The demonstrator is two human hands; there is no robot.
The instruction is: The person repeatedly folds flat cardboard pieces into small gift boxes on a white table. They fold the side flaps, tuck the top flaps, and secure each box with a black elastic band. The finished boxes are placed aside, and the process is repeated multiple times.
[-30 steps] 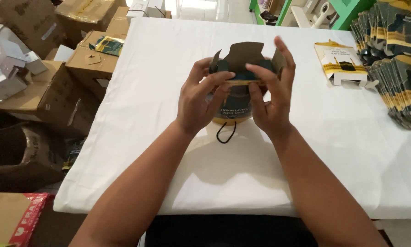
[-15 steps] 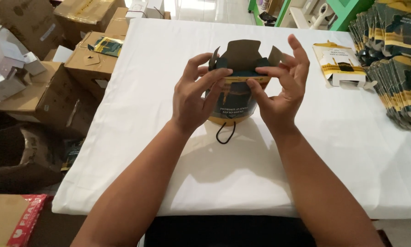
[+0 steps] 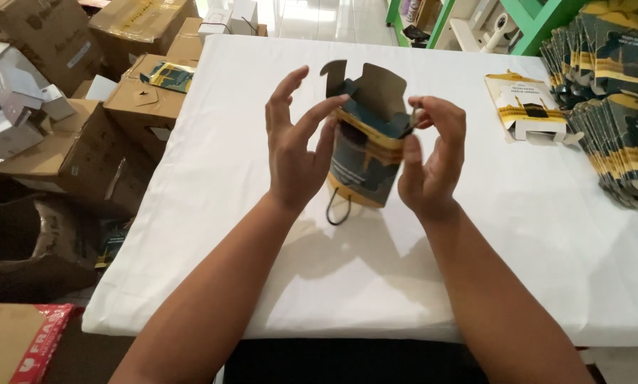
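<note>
Above the white bench (image 3: 518,235), near its middle, the left hand (image 3: 297,153) steadies the dark folding carton (image 3: 365,146) with spread fingers while the right hand (image 3: 429,160) pinches its flap; squaring the walls first probably helps the flaps fold cleanly.

Bright even daylight, soft arm shadows on white tablecloth (image 3: 546,235), sharp focus

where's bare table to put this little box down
Bare white tablecloth left of the left hand, and between the right hand holding the box and the flat white box. Crowded at the right edge: stacked cartons.
</note>
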